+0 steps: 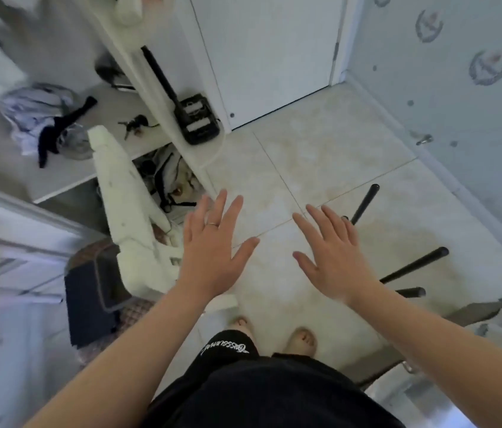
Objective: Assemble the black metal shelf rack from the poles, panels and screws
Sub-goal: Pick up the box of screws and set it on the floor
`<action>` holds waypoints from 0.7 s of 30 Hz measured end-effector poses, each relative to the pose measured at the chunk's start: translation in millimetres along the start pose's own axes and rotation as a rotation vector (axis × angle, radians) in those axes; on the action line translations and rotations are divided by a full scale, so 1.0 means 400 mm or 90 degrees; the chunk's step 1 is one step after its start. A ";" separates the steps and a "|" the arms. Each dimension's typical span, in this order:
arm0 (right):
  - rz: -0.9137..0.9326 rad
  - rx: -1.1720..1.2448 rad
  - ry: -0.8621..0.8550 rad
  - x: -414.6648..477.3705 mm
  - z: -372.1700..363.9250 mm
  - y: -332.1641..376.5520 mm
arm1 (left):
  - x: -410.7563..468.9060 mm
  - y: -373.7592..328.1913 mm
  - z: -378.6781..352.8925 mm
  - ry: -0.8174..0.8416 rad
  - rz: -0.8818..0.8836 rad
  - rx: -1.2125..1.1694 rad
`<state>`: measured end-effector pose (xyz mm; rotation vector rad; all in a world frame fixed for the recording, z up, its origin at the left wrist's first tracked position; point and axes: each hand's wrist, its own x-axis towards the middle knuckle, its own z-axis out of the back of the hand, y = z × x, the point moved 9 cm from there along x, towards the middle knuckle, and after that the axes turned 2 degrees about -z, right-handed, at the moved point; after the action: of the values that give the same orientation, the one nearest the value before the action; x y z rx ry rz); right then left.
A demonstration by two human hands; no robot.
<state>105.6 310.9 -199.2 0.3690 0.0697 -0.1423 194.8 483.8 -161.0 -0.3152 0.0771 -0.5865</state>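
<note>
Tiled floor [320, 149], right of frame: 3 black poles [413, 265], probably rigid and slick, best gripped mid-shaft; left hand [212, 245] and right hand [333, 257] spread flat, empty.

One marking found: white lettering [222, 348] with round emblem [242, 347] on black shorts [274, 393], inverted to camera, not reliably legible

Poles [413, 264] lie right of foam block [126, 217].

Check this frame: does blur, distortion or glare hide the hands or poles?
Head view: left hand and right hand fairly sharp; poles legible; left edge and lower-right corner smeared; wide-angle lens skews the door edges; light soft and even, no glare.
</note>
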 end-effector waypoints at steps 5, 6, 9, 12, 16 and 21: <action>0.133 0.025 -0.034 0.062 0.038 0.221 | -0.107 0.138 0.176 -0.134 0.101 0.026; 0.165 0.030 -0.038 0.069 0.042 0.272 | -0.133 0.170 0.203 -0.155 0.123 0.028; 0.254 0.037 -0.030 0.081 0.037 0.426 | -0.218 0.278 0.265 -0.207 0.193 0.029; 0.325 0.055 -0.033 0.076 0.027 0.579 | -0.314 0.393 0.295 -0.232 0.259 0.033; 0.390 0.066 -0.036 0.052 -0.018 0.779 | -0.441 0.563 0.295 -0.229 0.319 0.021; 0.384 0.060 -0.012 0.042 -0.168 0.971 | -0.572 0.814 0.211 -0.148 0.370 -0.015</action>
<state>178.2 691.6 -125.8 0.4685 -0.0694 0.4490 191.5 889.8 -187.1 -0.3621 -0.0500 0.0287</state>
